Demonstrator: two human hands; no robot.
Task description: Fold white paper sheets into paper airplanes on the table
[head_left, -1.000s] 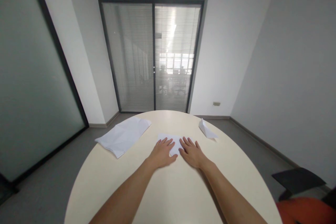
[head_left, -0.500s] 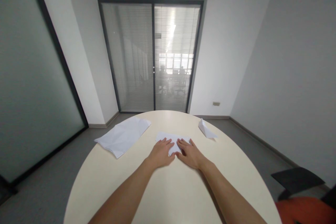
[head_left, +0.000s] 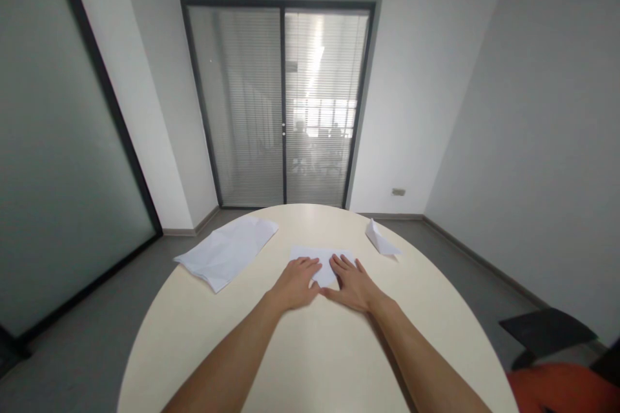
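Observation:
A white sheet of paper (head_left: 325, 275) lies on the round table in front of me, partly covered by both hands. My left hand (head_left: 296, 282) rests on its left side, fingers stretched out and pointing away from me. On the paper's right side my right hand (head_left: 352, 285) lies with its fingers extended and its thumb reaching toward the left thumb. The thumbs come close together at the near edge of the paper. How the paper is folded under the palms is hidden.
The cream round table (head_left: 310, 355) fills the foreground. A larger creased paper sheet (head_left: 227, 251) overhangs its left edge slightly. A folded paper piece (head_left: 380, 241) stands near the right edge. A red and black chair (head_left: 562, 381) is at lower right.
My right hand's fingers have shifted slightly to the right over the paper. The thumbs have drawn closer together. The other papers have stayed put.

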